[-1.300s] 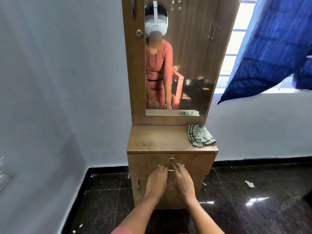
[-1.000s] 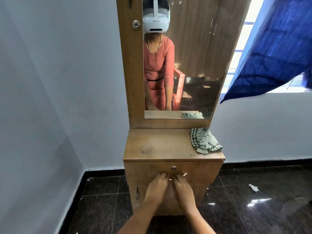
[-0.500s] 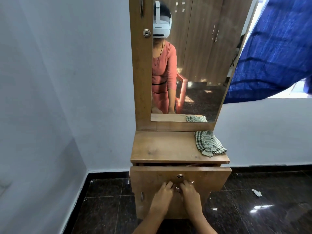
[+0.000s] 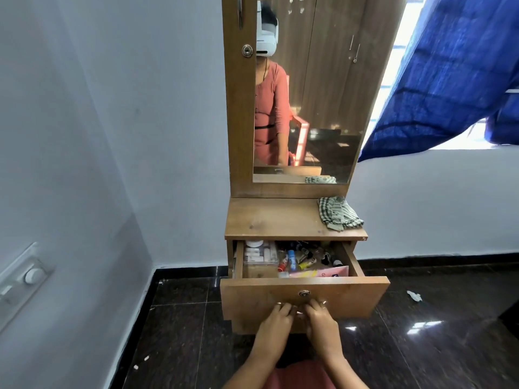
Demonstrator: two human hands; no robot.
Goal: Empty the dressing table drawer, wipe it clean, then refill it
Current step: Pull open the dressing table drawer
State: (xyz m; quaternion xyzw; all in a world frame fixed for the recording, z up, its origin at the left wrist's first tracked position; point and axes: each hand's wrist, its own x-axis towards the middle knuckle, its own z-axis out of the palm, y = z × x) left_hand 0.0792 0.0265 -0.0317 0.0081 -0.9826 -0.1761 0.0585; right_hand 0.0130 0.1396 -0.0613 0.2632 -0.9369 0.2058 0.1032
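I had left hand (image 4: 273, 322) & right hand (image 4: 323, 324) fingers curled on the handle (image 4: 300, 313). Drawer (image 4: 345, 293) sat open just beyond them, full of cosmetics (image 4: 292, 259). Nothing emptied/wiped yet; cloth (image 4: 338, 213) lay farther back on surface (image 4: 272, 220).

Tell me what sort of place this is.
Most likely a bedroom corner at home: a wooden dressing table with a tall mirror, its open drawer packed with cosmetics, and a blue curtain at the window.

The left hand (image 4: 276, 322) and right hand (image 4: 320, 322) gripped the open brown wooden drawer (image 4: 345, 296) at its front. Small cosmetic bottles (image 4: 292, 260) lay inside, and a checked green cloth (image 4: 338, 213) on the wooden tabletop (image 4: 269, 220).
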